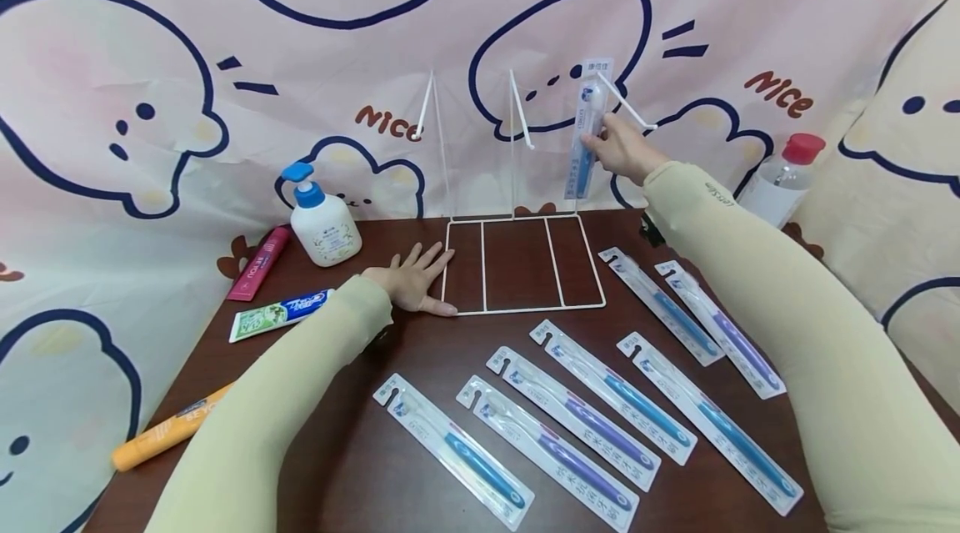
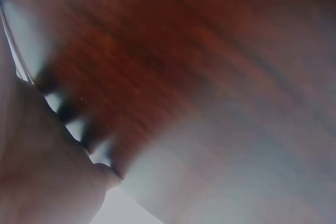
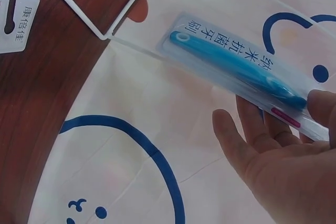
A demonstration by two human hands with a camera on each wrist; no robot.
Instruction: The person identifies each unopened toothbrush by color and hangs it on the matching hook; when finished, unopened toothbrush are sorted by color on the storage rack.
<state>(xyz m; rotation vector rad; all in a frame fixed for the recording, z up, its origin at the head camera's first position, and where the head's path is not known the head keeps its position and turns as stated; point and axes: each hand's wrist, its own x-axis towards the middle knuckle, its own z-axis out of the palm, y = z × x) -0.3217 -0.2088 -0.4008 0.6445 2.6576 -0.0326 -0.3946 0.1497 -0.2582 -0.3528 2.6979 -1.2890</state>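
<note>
My right hand [image 1: 628,151] pinches a packaged blue toothbrush [image 1: 581,151] between thumb and fingers, upright at the right-hand prong [image 1: 633,112] of a white wire rack [image 1: 525,311]. The top of the card overlaps that prong in the head view. In the right wrist view the blue handle [image 3: 236,69] shows through clear plastic, with the thumb on its front and fingers behind. With fingers spread, my left hand [image 1: 411,279] rests on the table, fingertips and thumb at the left side of the rack's base. The left wrist view shows mostly blurred brown tabletop [image 2: 157,66].
Several packaged toothbrushes [image 1: 570,424] in blue and purple lie in front of and right of the rack. At left are a pump bottle [image 1: 326,228], a pink tube [image 1: 258,266], a toothpaste tube [image 1: 277,314] and an orange tube [image 1: 168,433]. A red-capped bottle [image 1: 780,183] stands at right.
</note>
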